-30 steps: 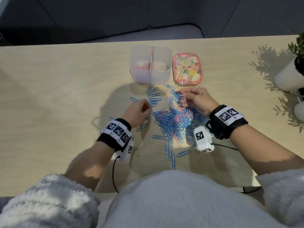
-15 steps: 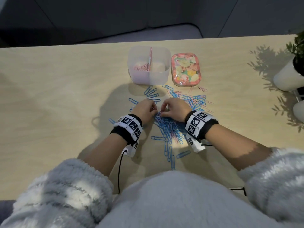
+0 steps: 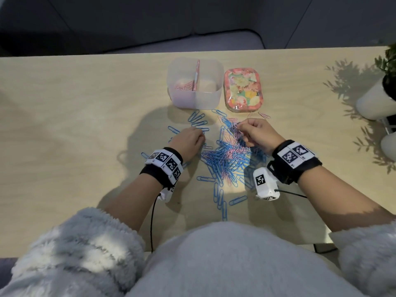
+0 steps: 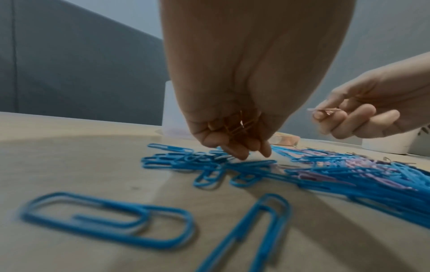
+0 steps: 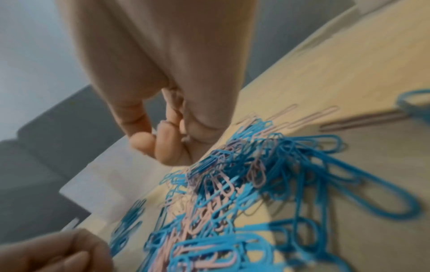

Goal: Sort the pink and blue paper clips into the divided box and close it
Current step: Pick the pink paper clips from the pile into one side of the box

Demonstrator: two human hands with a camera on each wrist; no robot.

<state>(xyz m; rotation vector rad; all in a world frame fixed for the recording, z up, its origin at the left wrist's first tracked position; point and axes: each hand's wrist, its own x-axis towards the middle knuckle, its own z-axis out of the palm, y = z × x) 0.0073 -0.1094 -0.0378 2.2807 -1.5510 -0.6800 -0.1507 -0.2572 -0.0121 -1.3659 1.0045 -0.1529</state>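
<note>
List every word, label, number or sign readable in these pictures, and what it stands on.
No readable words or numbers anywhere.
Left wristband: black-and-white square code markers only; tiny marks beneath them too small to read.
Right wristband: the same.
Right wrist camera: one code marker, no text.
Lid: floral pattern, no lettering.
</note>
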